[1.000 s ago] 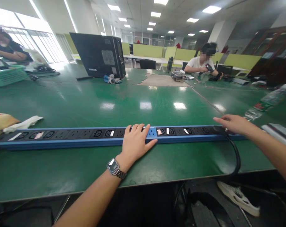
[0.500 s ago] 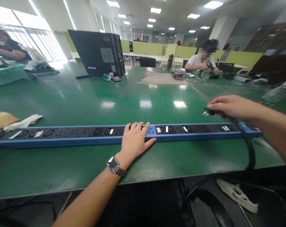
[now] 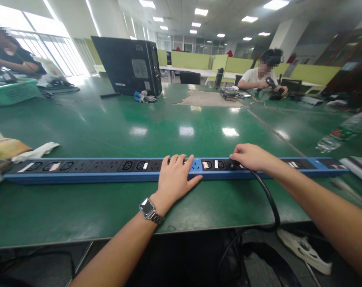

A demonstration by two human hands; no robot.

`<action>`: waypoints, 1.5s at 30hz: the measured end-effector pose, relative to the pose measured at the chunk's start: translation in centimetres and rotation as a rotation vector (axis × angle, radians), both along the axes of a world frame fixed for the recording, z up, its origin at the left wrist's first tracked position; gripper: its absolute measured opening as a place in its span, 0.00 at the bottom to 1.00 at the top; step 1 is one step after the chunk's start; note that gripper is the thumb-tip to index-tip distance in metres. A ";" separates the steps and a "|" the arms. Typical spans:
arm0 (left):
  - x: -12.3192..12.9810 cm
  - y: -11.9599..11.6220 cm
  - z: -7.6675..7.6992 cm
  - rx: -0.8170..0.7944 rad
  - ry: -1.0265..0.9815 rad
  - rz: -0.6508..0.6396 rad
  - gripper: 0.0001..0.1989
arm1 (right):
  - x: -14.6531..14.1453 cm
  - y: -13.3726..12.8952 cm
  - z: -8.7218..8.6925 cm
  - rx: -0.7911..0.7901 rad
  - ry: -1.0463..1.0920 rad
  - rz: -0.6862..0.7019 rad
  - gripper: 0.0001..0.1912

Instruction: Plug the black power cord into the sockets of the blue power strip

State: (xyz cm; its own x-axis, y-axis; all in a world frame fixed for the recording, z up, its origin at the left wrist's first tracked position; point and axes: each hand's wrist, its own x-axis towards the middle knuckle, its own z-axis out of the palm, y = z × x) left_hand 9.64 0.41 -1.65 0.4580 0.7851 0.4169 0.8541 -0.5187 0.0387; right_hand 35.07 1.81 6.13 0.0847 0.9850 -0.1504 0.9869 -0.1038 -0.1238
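Note:
A long blue power strip (image 3: 88, 178) with black socket faces lies across the green table (image 3: 103, 211). My left hand (image 3: 175, 179) rests on its middle with fingers spread, beside a blue socket (image 3: 196, 165). To the right of that, my right hand (image 3: 249, 156) grips a black power plug (image 3: 234, 163) down at the strip's sockets. Its prongs are hidden, so I cannot tell how deep it sits. From the plug a thick black cable (image 3: 269, 195) curves down over the table's front edge.
At the back stands a black computer case (image 3: 130, 67) with gloves (image 3: 145, 97) in front. A plastic bottle (image 3: 344, 129) lies at right. A green basket (image 3: 16, 91) sits at left. Two people work across the table. A shoe (image 3: 305, 251) shows below the edge.
My right hand has brought the plug left and down from the air above the strip's right part onto its sockets. My left hand stays on the strip. The view has shifted slightly.

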 end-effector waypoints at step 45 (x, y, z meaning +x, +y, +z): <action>0.0 -0.1 -0.1 0.014 -0.031 -0.014 0.31 | 0.2 -2.2 -2.1 -0.072 0.413 -0.139 0.25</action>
State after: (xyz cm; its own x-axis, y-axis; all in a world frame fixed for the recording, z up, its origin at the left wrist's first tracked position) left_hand 9.60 0.33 -1.74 0.4561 0.7724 0.4420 0.8450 -0.5317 0.0572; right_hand 35.27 -0.42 4.07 0.1337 0.9543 -0.2674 0.8323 -0.2546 -0.4924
